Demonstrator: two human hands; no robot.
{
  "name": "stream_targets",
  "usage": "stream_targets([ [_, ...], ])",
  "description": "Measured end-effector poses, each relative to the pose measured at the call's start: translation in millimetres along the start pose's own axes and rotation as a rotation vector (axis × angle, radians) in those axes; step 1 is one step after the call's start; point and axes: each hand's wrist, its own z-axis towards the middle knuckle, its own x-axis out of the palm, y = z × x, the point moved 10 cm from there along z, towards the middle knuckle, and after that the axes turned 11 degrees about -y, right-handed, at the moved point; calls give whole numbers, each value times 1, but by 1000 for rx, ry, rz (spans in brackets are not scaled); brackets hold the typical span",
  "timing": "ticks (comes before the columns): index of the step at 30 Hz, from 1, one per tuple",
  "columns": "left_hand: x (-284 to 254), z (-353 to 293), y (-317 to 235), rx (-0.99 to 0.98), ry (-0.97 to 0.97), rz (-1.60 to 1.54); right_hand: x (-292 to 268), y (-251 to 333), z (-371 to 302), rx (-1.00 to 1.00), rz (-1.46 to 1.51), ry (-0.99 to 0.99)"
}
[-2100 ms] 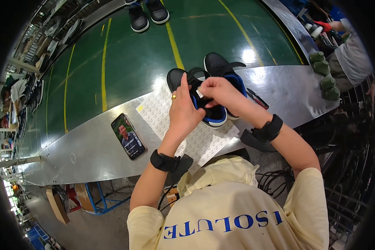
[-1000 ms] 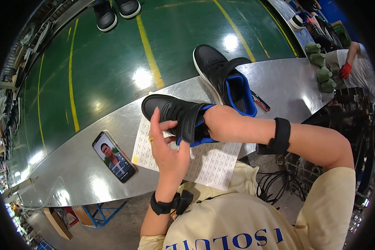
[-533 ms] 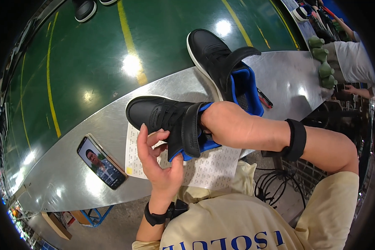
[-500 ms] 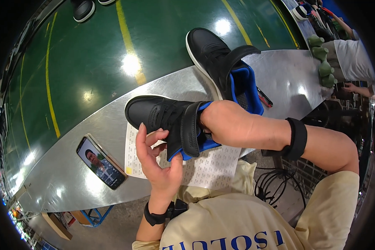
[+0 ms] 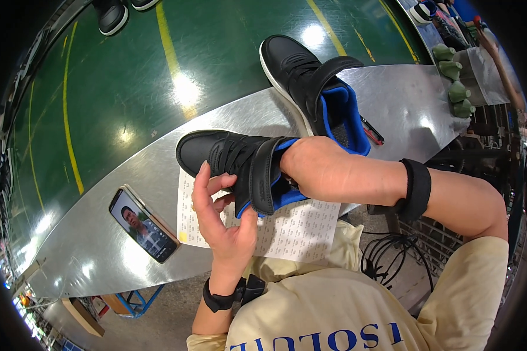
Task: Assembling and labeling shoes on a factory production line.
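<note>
Work is seemingly shifting inside the near shoe (image 5: 237, 158): two seconds ago the right hand (image 5: 319, 167) was pinching a small white label over its mouth; now that hand is reaching in, fingers hidden, so whether they are gripping anything cannot be told. Turned toe-left, the shoe is lying over a printed sheet (image 5: 293, 234) that is spilling past the counter's (image 5: 93, 240) near edge. Loosely curled, the left hand (image 5: 228, 231) is steadying it, thumb at the blue collar (image 5: 243, 209). Another shoe (image 5: 310, 96) is straddling the far edge.
</note>
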Motion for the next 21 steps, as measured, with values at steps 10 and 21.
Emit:
stream_targets([
  [10, -1, 1, 2, 9, 2, 7, -10, 9, -5, -5, -38, -26],
  [21, 1, 2, 0, 22, -5, 16, -2, 10, -2, -26, -24, -62],
])
